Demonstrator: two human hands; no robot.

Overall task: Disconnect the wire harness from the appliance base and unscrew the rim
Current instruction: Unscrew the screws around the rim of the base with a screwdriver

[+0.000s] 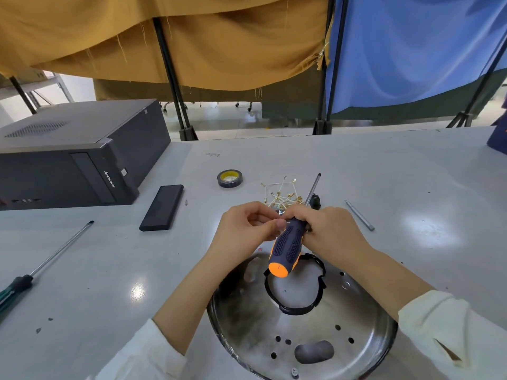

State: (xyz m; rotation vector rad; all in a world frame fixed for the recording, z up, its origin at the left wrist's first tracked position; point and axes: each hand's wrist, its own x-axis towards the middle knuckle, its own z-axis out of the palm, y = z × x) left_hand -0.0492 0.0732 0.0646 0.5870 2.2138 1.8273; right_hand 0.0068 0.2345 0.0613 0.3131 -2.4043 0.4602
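Screwdriver (286,248) in right hand (326,229)

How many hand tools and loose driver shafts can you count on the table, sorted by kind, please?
Screwdrivers with handles: 2, orange-and-navy screwdriver in the right hand, green-handled screwdriver at left.
Loose driver shafts: 2, long shaft, short shaft.
Total: 4

**Person's arms & clothing**

Two bare forearms, no gloves, rings or watch visible. Left hand (248,226) & right hand (333,229) both uncovered, nails short and plain. Loose white fabric left sleeve (142,352) pushed up to approx mid-forearm, creased at cuff. Matching white fabric right sleeve (450,333), also pushed up, w/ a small dark slit-like fold nr the cuff edge.
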